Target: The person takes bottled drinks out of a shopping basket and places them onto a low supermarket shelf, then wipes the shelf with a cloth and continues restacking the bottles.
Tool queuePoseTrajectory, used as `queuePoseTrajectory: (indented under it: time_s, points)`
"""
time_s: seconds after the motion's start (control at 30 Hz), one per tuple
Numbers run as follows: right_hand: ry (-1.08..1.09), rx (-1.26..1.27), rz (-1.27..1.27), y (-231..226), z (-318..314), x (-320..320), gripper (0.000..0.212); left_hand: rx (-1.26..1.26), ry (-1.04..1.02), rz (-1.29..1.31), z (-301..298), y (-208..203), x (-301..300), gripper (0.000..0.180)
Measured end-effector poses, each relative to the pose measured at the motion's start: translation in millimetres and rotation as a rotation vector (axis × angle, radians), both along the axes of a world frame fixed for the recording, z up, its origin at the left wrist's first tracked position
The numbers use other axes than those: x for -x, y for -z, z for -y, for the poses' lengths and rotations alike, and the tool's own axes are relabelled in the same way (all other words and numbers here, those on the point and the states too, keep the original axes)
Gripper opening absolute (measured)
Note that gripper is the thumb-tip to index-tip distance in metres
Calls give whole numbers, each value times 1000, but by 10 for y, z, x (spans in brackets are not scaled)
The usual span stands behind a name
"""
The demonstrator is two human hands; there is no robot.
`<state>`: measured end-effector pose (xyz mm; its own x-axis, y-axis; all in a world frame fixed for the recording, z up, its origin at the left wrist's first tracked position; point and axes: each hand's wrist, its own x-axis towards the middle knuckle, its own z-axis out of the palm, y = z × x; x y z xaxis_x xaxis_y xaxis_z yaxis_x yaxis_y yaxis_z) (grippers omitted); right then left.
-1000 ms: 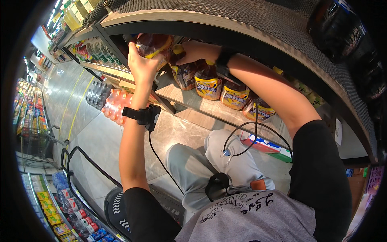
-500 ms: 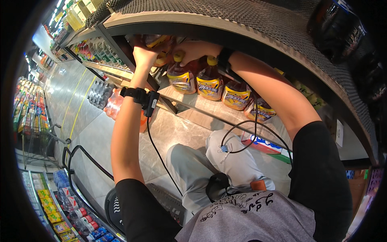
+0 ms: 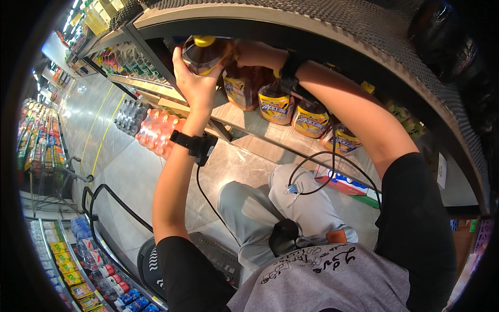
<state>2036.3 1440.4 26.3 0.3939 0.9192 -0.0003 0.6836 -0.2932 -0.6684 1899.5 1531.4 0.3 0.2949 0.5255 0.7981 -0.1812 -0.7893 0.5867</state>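
At nine o'clock, on the far left, a shopping cart (image 3: 49, 179) stands on the tiled floor (image 3: 125, 177). At eight o'clock, stocked display shelving (image 3: 106, 283) carries rows of bottles and small yellow packs. Toward ten o'clock, a wrapped pack of dark-topped bottles (image 3: 130, 117) sits on the floor just beside a wrapped pack of orange-capped bottles (image 3: 157, 131).

At eleven o'clock, the left hand (image 3: 196, 88) reaches up to the shelf opening, a black wrist strap (image 3: 191, 143) and small device on its forearm. Its fingers are wrapped around the yellow-capped bottle (image 3: 200, 58), gripping it on both sides below the cap. That bottle holds dark liquid and its cap points toward twelve o'clock; whether its base touches the shelf cannot be told.

At twelve o'clock, just right of that bottle, the right hand (image 3: 262, 55) reaches in from the right. Its fingertips are lost in shadow, so whether they are open or gripping anything cannot be told. Below it, similar yellow-labelled bottles (image 3: 275, 106) stand in a row on the wooden shelf (image 3: 249, 127), running from twelve toward three o'clock.

At five o'clock are the person's pale trousers (image 3: 296, 213). Above them, a looped black cable (image 3: 306, 161) hangs in front of the shelf. Past three o'clock, a red and green box (image 3: 343, 183) lies below the shelf.
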Motion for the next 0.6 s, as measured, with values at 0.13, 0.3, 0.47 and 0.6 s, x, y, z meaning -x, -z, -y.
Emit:
queuePoseTrajectory:
  time_s: [0.13,0.3,0.47,0.6]
  points:
    - [-72,-177,409,200,-116,-310,27,43,178,-54,234,-149,237,79]
    - [-53,-166,517,223,-144,-346,36,227,449,-298,228,-37,607,80]
    - [-53,1,323,65,-104,-336,46,229,478,-462,35,277,412,80]
    - [-405,-59,300,-167,114,168,66,334,534,-472,-289,455,577,81]
